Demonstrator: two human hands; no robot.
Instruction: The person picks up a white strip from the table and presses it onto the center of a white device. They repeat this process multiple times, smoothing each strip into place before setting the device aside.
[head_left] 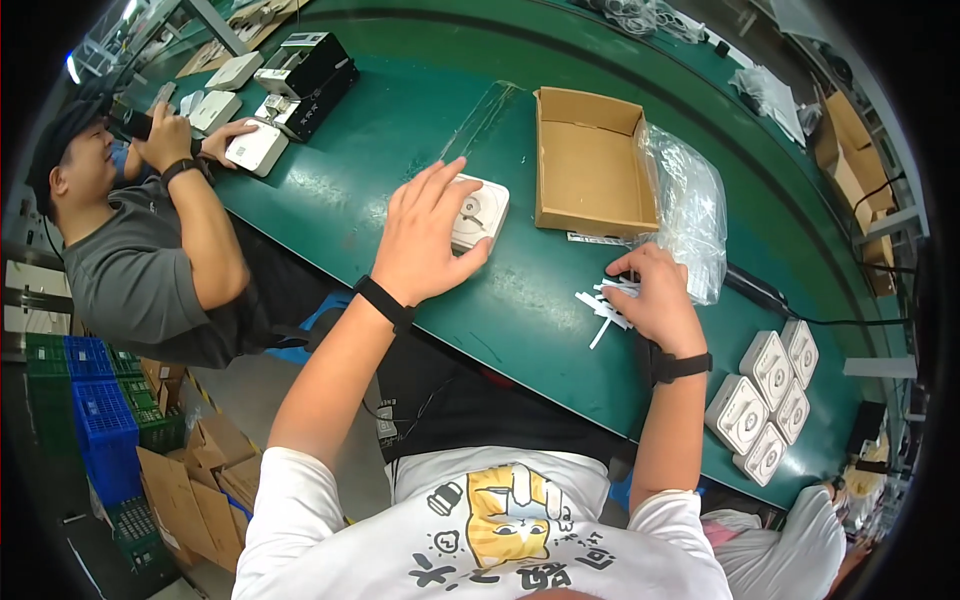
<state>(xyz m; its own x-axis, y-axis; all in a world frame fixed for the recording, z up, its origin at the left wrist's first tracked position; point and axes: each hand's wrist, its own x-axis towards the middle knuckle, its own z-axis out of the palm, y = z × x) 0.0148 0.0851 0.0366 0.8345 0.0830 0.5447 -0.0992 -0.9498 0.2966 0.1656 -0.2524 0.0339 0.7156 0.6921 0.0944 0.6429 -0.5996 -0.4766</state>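
My left hand grips a white, square, round-cornered device lying on the green table. The thumb is at its near side and the fingers reach past its far left corner. On the device's upper face there is a round mark and a small dark slot. Over a loose pile of thin white plastic strips, my right hand is closed, its thumb and forefinger pinching at the strips. The fingertips partly cover the pile, so how many strips they hold cannot be made out.
Beyond my right hand stands an open cardboard box, with clear plastic bags beside it. Several white devices are grouped at the right. At the left, a co-worker holds another white device near a black machine.
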